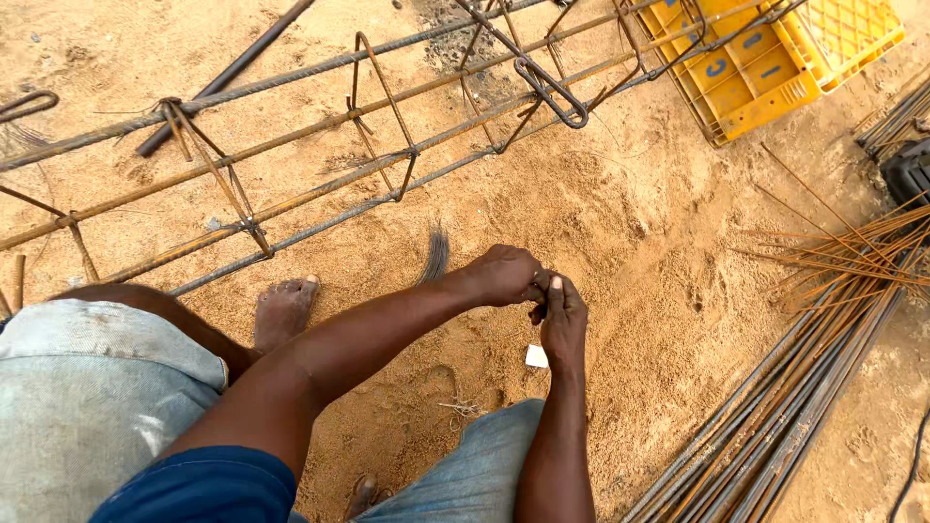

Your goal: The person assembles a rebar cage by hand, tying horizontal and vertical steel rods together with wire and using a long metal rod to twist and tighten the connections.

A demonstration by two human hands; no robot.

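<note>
Both hands, L [504, 274] and R [562, 312], meet pinching a thin wire bundle [435, 254] btwn fingertips above sand [630, 223], rebar cage [291, 165] ahead, loose rods [794, 387] at right, bare sand btwn.

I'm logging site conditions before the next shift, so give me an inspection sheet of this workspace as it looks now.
Surface: loose sandy ground, footprints in it.
Job's things: bundle of thin wire at the left hand; rebar cage with tied stirrups lying on the sand.
Clutter: small white scrap under the hands; yellow plastic crate at the cage's far end.
Grippers: left hand and right hand meet fingertip to fingertip, pinching something too small to tell.
Cables: dark cable, bottom right edge.
Surroundings: long rebar stack and thin rusty rods at right; bare foot on sand.
</note>
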